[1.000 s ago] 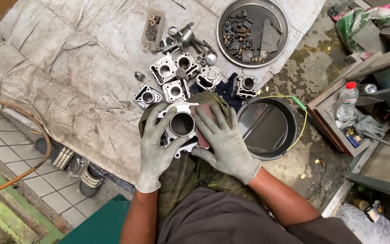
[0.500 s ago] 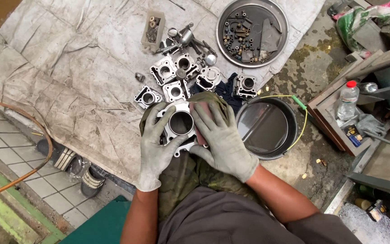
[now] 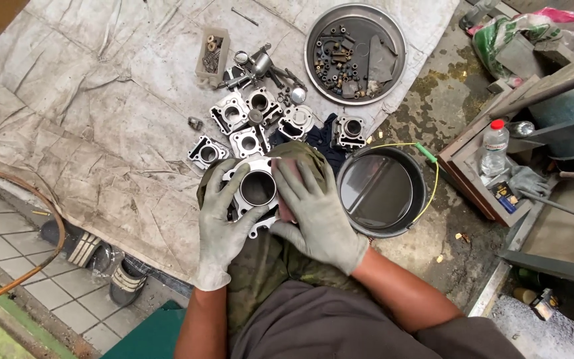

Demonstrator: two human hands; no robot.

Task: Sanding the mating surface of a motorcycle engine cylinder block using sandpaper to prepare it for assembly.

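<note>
A metal engine cylinder block [image 3: 258, 189] with a round bore rests on my knee, which is covered in green camouflage cloth. My left hand [image 3: 222, 223], in a grey glove, grips the block's left side. My right hand [image 3: 315, 214], also gloved, lies flat over the block's right side and presses a small reddish pad [image 3: 285, 211] against it. Several similar cylinder blocks [image 3: 247, 119] lie on the canvas sheet just beyond the hands.
A round metal tray [image 3: 355, 53] of bolts and small parts sits at the top. A dark bucket [image 3: 381, 191] with liquid stands right of my hands. A small box of parts [image 3: 212, 48], a plastic bottle [image 3: 495, 147] and sandals [image 3: 81, 249] are nearby.
My right hand has slid slightly over the block's right face; the left hand keeps its grip. The block stays on my knee.
</note>
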